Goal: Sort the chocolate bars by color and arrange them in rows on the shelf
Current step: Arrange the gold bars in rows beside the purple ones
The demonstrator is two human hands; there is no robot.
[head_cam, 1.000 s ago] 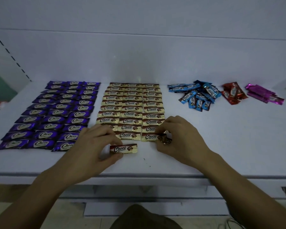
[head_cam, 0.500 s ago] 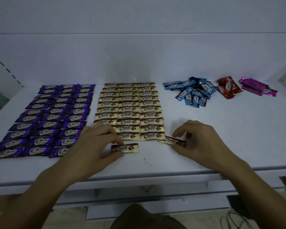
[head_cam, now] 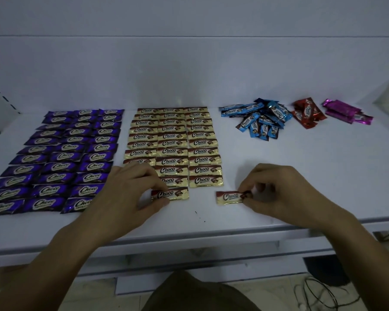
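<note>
The white shelf [head_cam: 301, 158] carries the chocolate bars in colour groups; at the left the purple bars [head_cam: 61, 158] lie flat in three close columns running from the back wall toward the front edge; just beside them, in the middle, the gold bars [head_cam: 173, 142] form three more columns, the near end of the leftmost one hidden under the left hand [head_cam: 130, 191]; that hand has its fingers curled, thumb on the near side and fingertips on the far side, pinching the left end of a gold bar [head_cam: 173, 194] that lies flat at the foot of the middle column, touching the bar behind it; the right hand [head_cam: 279, 194] is likewise curled, thumb and forefinger pinching the right end of a second gold bar [head_cam: 229, 197], which lies flat on the shelf to the right of the gold block and apart from it, near the front edge; at the back right sit a loose heap of blue bars [head_cam: 258, 121], then a few red bars [head_cam: 308, 113], then a few magenta bars [head_cam: 346, 111], each pile unsorted and well apart from both hands; below the shelf edge some dark cables [head_cam: 312, 292] lie on the floor.
</note>
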